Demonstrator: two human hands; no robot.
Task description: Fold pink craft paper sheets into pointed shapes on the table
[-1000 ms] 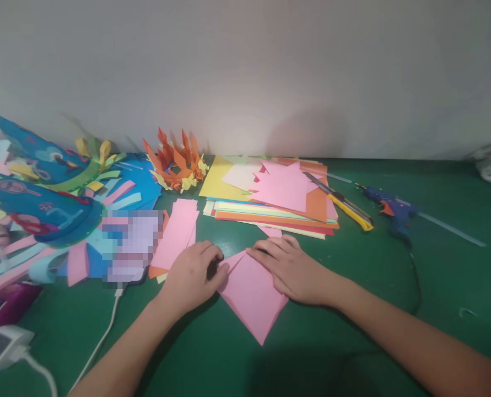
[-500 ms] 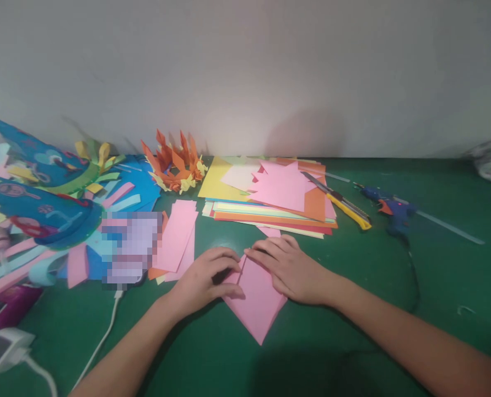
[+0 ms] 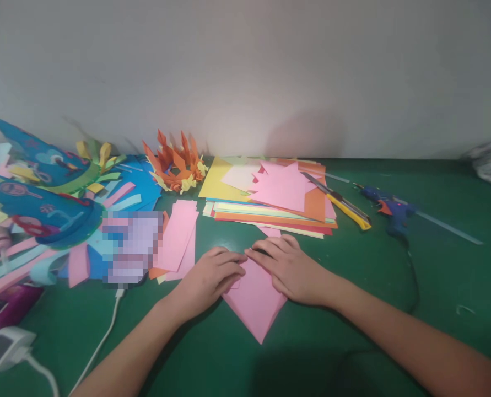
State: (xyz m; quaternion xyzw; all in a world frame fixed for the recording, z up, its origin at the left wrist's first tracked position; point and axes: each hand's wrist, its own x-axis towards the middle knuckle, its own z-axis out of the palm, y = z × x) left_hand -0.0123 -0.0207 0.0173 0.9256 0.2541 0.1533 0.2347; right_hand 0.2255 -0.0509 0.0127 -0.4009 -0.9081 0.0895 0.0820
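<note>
A folded pink paper (image 3: 257,303) lies on the green table with one corner pointing toward me. On its left part rests my left hand (image 3: 212,275), fingers close together and pressing a small flap at the upper left edge. My right hand (image 3: 289,267) lies over the paper's upper right side, fingers bent and pressed on it. Both sets of fingertips nearly meet at the top corner, which they cover. Just beyond my right hand, a pink tip sticks out from under the stack of coloured paper (image 3: 270,218).
Pink strips (image 3: 177,237) and a pixelated phone-like object (image 3: 135,248) lie left. Farther back stands an orange paper crown (image 3: 179,160), beside blue cone hats (image 3: 59,215). A yellow cutter (image 3: 348,209) and blue glue gun (image 3: 398,212) with its cord lie right. White cables run front left.
My left thumb and fingers have closed down onto the paper's left flap, and the fingertips have moved right toward my right hand. My right hand has stayed in place.
</note>
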